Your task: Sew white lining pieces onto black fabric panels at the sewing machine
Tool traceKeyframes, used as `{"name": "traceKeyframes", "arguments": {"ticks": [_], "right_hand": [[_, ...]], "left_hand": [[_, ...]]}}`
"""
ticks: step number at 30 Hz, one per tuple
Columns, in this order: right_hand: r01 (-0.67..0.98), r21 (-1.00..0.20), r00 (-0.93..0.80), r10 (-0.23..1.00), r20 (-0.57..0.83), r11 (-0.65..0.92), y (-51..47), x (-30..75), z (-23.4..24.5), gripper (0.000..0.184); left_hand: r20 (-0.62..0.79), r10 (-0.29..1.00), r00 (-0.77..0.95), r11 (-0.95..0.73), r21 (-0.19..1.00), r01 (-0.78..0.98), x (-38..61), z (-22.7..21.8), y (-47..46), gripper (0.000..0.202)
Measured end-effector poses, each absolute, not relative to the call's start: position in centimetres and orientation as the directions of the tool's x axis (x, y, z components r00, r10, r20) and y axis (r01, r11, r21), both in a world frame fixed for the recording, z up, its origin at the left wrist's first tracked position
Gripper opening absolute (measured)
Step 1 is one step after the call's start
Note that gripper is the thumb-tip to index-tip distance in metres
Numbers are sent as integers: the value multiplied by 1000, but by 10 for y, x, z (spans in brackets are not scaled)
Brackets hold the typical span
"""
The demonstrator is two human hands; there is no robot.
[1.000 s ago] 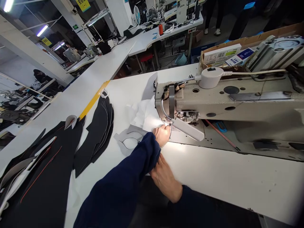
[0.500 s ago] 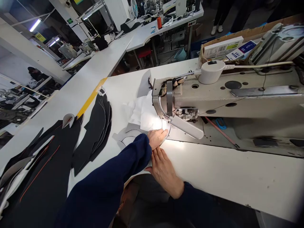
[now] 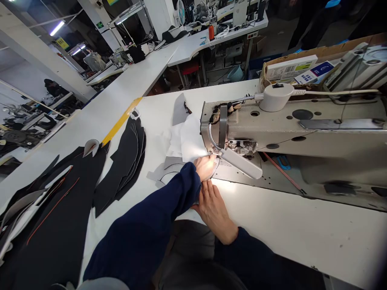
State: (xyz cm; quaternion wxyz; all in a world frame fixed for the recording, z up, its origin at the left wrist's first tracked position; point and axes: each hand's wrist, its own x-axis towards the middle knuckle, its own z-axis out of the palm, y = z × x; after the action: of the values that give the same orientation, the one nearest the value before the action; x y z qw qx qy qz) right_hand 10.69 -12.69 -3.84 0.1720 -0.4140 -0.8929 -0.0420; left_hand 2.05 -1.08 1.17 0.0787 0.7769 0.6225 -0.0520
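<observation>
Flat, curved grey fabric (image 3: 173, 164) could skew if the left hand (image 3: 204, 167) and right hand (image 3: 215, 210), grips unclear, pull unevenly.

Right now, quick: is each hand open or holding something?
Left hand: fingers bent on grey fabric at the sewing machine; can't tell if gripping.
Right hand: open, fingers stretched out flat.
</observation>
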Motion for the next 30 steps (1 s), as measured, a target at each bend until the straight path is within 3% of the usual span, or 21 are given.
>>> {"name": "traceKeyframes", "arguments": {"ticks": [10, 14, 17, 20, 22, 30], "right_hand": [[735, -81, -616, 714, 333, 673, -102, 138, -34, 69], [724, -83, -626, 703, 337, 684, -96, 145, -33, 66], [717, -70, -641, 695, 326, 693, -92, 147, -35, 66], [711, -42, -653, 682, 329, 701, -87, 150, -35, 67], [713, -34, -654, 681, 329, 701, -85, 152, -34, 67], [687, -40, -680, 662, 317, 725, -101, 140, -33, 64]], "left_hand": [[-76, 970, 232, -212, 212, 954, 14, 15, 7, 27], [10, 937, 350, -344, 199, 918, 2, 12, 5, 31], [51, 821, 569, -571, 117, 813, -16, 9, 1, 29], [32, 599, 800, -800, 25, 599, -33, 5, 4, 29], [37, 512, 858, -859, -9, 513, -39, 1, 9, 30], [255, 654, 712, -743, 39, 668, -25, -29, 0, 31]]}}
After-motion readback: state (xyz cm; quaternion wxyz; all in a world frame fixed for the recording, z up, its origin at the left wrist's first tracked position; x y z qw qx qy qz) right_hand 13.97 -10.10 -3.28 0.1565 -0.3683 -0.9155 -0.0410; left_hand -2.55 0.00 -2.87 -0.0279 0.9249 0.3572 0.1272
